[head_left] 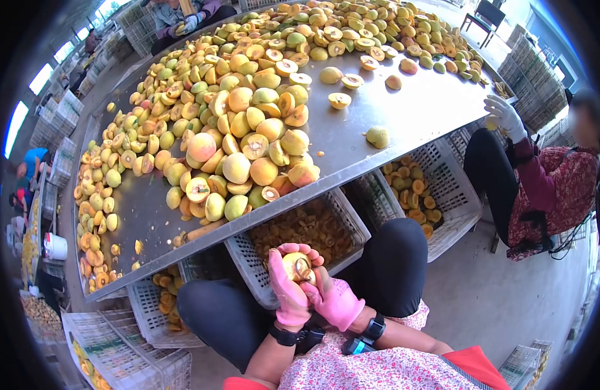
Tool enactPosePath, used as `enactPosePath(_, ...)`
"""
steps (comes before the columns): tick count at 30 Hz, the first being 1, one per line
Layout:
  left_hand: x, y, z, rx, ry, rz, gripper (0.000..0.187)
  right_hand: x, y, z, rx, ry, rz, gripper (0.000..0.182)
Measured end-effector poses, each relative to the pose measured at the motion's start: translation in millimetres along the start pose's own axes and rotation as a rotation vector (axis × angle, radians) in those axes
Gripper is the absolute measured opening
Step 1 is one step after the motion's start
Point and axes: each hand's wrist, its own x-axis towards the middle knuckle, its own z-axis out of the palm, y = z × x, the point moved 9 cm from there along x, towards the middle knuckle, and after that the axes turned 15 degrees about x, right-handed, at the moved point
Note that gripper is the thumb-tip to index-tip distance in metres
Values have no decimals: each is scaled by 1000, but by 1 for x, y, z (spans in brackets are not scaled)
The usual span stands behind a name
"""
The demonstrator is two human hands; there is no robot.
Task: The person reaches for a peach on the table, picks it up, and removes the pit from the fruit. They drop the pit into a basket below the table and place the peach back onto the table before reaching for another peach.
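In front of my lap, my left hand [289,291], in a pink glove, is closed around a halved yellow peach [296,265], its cut face turned up. My right hand [336,301], also pink-gloved, presses against the fruit from the right. A thin curved loop [304,267] lies over the cut face; it looks like the end of a small pitting tool whose handle is hidden in my right fist. Just beyond both hands, a plastic crate [357,229] contains brownish pits or scraps [303,231].
A metal table [248,224] carries a large heap of whole and halved peaches [238,130]. Crates of fruit halves [414,188] stand under its edge. To the right sits a person with a white-gloved hand [505,117]; another person's hands [186,26] are across the table.
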Motion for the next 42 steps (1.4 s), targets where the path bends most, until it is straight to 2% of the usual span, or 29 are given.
enactPosePath(7, 3, 0, -6, 75, 4, 18, 42, 4, -6, 0, -4, -11, 21, 38)
enactPosePath(10, 4, 2, -11, 112, 12, 55, 42, 6, -1, 4, 58, -88, 109, 38)
enactPosePath(12, 3, -2, -11, 30, 18, -11, 43, 4, 4, 6, 13, -121, 93, 38)
enactPosePath(16, 4, -4, -16, 72, 67, -32, 44, 6, -1, 4, -6, -156, 96, 38)
enactPosePath(18, 5, -4, -14, 148, 18, -28, 44, 6, -2, 5, 22, -203, 130, 38)
enactPosePath(25, 6, -10, -13, 86, -28, -61, 47, 2, 2, 5, 24, -218, 126, 38)
enactPosePath(28, 6, -6, -14, 188, -40, 2, 49, 0, 6, 6, 27, -235, 149, 38)
enactPosePath(30, 4, 3, -14, 307, -51, 134, 51, 1, 4, 7, 130, -214, 83, 37)
enactPosePath(33, 4, 2, -15, 311, -38, 155, 54, 0, -2, 5, 151, -226, 119, 36)
enactPosePath(37, 7, 1, -18, 381, -9, 102, 52, 0, 7, 5, -59, -288, 223, 35)
enactPosePath(39, 6, -8, -16, 270, -23, -37, 58, -3, 8, 7, -3, -292, 220, 36)
enactPosePath(40, 6, -5, -16, 269, -22, -39, 58, -4, 11, 9, -3, -293, 222, 36)
enactPosePath(42, 6, 2, -10, 328, -100, -26, 64, -2, -4, 10, 216, -251, 63, 36)
